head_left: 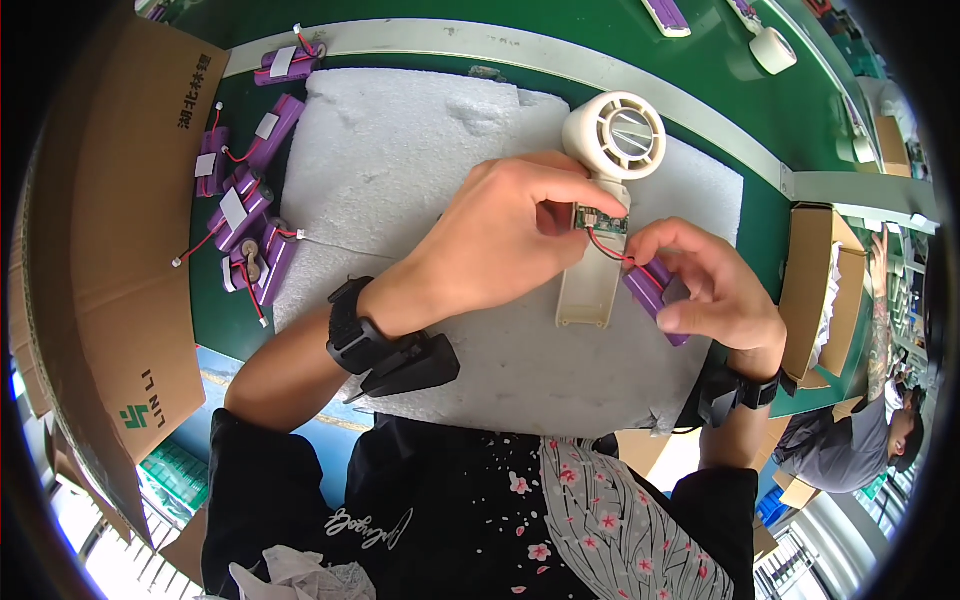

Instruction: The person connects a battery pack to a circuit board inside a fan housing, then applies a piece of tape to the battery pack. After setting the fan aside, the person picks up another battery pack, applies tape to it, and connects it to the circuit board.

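A cream hand-held fan shell [600, 200] lies on a white foam pad [400, 170], round head away from me, its handle open with a small green circuit board [603, 221] showing. My left hand [490, 240] pinches at the board's left end. My right hand [715, 290] holds a purple battery pack [650, 290] just right of the handle. A red wire [608, 250] runs from the board to the pack.
Several purple battery packs with red leads [245, 210] lie on the green bench left of the pad. A large cardboard box [110, 230] stands at far left, another box [815, 290] at right. A tape roll [773, 50] sits far right. Another person [860, 440] is at lower right.
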The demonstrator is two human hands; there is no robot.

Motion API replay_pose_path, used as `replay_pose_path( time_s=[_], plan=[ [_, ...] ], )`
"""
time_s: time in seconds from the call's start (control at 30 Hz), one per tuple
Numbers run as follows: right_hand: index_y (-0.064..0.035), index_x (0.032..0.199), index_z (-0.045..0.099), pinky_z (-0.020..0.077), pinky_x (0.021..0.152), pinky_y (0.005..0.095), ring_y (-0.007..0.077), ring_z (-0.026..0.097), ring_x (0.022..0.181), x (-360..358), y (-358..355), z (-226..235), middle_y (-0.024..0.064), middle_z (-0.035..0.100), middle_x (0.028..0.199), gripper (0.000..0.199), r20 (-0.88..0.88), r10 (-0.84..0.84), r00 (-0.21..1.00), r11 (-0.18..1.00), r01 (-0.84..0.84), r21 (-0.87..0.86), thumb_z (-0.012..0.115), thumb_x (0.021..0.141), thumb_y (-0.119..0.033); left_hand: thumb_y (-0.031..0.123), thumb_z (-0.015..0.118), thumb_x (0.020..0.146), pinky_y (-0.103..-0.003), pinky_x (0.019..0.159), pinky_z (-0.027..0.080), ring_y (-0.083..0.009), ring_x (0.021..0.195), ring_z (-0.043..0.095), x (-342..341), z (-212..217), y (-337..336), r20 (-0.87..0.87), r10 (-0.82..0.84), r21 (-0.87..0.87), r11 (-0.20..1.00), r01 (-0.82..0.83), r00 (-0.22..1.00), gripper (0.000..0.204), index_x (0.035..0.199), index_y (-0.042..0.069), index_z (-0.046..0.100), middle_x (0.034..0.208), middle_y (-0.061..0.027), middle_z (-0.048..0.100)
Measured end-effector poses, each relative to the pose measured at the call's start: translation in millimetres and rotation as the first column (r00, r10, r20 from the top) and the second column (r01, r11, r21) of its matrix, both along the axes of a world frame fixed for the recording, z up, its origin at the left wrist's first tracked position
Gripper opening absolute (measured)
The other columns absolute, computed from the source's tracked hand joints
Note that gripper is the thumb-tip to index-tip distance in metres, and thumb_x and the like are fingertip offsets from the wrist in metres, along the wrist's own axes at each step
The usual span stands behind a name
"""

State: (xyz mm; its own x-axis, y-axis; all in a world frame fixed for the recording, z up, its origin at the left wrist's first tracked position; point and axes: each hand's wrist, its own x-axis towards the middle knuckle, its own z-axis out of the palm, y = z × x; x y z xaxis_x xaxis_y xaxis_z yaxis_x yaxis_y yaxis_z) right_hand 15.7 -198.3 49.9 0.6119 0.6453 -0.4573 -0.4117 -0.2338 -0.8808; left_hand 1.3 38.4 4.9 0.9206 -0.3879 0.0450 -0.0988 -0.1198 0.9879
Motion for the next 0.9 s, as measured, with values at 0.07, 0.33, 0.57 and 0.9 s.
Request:
replay_pose_path(
  time_s=[0.07, 0.33, 0.57, 0.9],
  plan=[
    [0.0040, 0.114, 0.050, 0.0421, 0.083, 0.0274, 0.0190, 0.053, 0.099, 1, -1, 0, 0.0113, 0.054, 0.110, 0.056, -0.059, 0.061, 0.996, 0.989, -0.053, 0.138, 0.078, 0.067, -0.009, -0.004, 0.061, 0.072, -0.026, 0.067, 0.051, -0.0147, 0.071, 0.061, 1, -2, -1, -0.021, 0.078, -0.061, 0.995, -0.079, 0.997, 0.030, 0.098, 0.006, 0.070, 0.089, -0.0076, 0.065],
    [0.0064, 0.124, 0.047, 0.0454, 0.088, 0.0330, 0.0272, 0.056, 0.102, 14, -18, -12, 0.0199, 0.048, 0.122, 0.083, 0.012, 0.072, 0.997, 0.967, -0.073, 0.242, 0.083, 0.057, -0.027, -0.005, 0.060, 0.071, -0.026, 0.066, 0.051, -0.0141, 0.069, 0.061, 0, -1, -1, -0.092, 0.125, -0.039, 0.991, -0.129, 0.988, 0.030, 0.097, 0.006, 0.071, 0.087, -0.0078, 0.066],
    [0.0077, 0.131, 0.038, 0.0504, 0.080, 0.0319, 0.0330, 0.059, 0.105, 10, -1, -11, 0.0221, 0.051, 0.117, 0.099, -0.170, -0.185, 0.968, 0.943, 0.224, 0.246, 0.081, 0.055, -0.040, -0.003, 0.065, 0.070, -0.026, 0.064, 0.052, -0.0154, 0.067, 0.063, 1, -3, 0, 0.051, 0.130, 0.006, 0.991, -0.130, 0.990, 0.029, 0.097, 0.007, 0.072, 0.086, -0.0095, 0.066],
    [0.0086, 0.140, 0.025, 0.0440, 0.071, 0.0279, 0.0272, 0.056, 0.098, 10, -1, -19, 0.0185, 0.050, 0.119, 0.108, -0.084, -0.212, 0.974, 0.923, 0.228, 0.310, 0.071, 0.068, -0.057, -0.002, 0.070, 0.073, -0.024, 0.063, 0.054, -0.0142, 0.071, 0.066, 2, 1, 0, 0.223, 0.077, 0.152, 0.982, -0.113, 0.972, 0.030, 0.100, 0.008, 0.072, 0.101, -0.0130, 0.067]
  ],
)
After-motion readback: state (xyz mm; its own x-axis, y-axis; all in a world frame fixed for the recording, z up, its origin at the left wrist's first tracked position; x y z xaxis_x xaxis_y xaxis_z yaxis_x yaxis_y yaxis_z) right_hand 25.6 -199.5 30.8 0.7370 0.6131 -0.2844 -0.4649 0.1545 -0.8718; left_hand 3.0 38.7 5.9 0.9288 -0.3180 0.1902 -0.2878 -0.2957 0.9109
